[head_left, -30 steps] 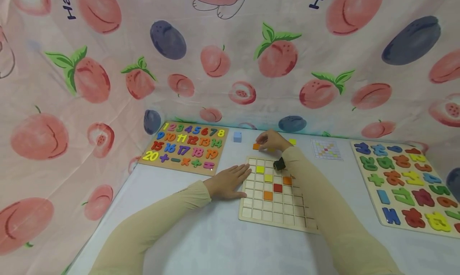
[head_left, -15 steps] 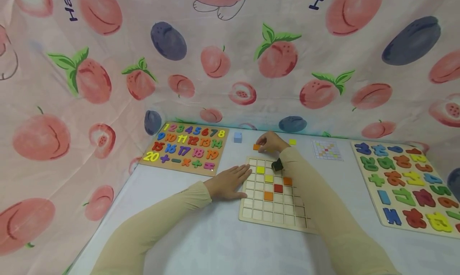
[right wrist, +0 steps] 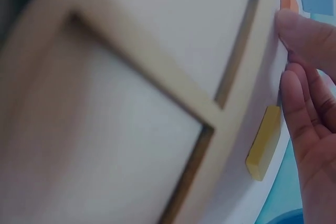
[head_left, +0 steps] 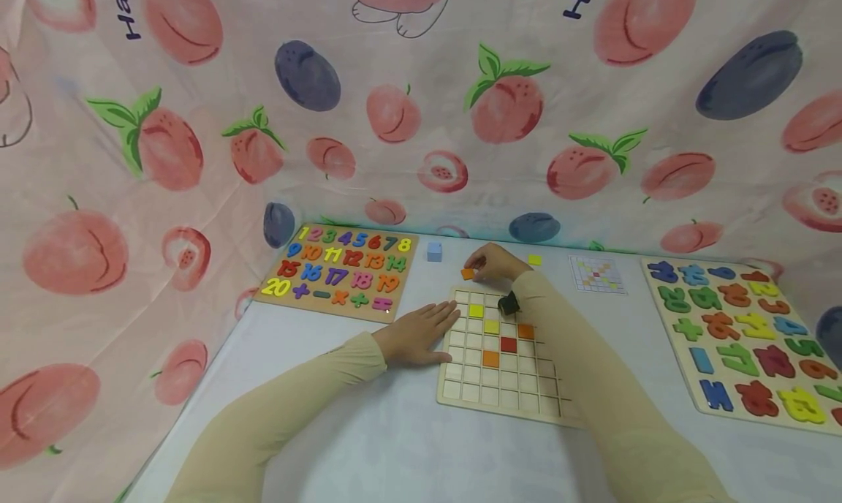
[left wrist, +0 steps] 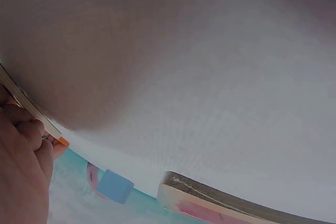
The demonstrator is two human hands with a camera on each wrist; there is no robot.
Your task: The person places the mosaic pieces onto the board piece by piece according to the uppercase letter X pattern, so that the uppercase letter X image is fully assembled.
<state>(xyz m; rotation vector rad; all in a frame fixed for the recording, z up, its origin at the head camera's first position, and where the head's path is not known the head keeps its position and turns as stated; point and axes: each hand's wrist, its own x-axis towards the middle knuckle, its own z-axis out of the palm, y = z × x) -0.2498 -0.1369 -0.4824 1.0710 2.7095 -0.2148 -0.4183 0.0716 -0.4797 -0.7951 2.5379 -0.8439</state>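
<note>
Since the earlier frame, the orange tile (head_left: 468, 273) has shifted slightly toward 6 o'clock, nearer the grid board (head_left: 503, 393). The board lies at table centre. The left hand (head_left: 417, 334) rests flat, fingers straight, touching the board's 9 o'clock edge. The right hand (head_left: 495, 262), at 12 o'clock, pinches the orange tile.

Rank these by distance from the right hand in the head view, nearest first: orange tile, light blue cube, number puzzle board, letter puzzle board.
From the right hand:
1. Orange tile, at the fingertips, just beyond the grid board's far edge.
2. Light blue cube, to the hand's left, near the back of the table.
3. Number puzzle board, far left.
4. Letter puzzle board, far right.
</note>
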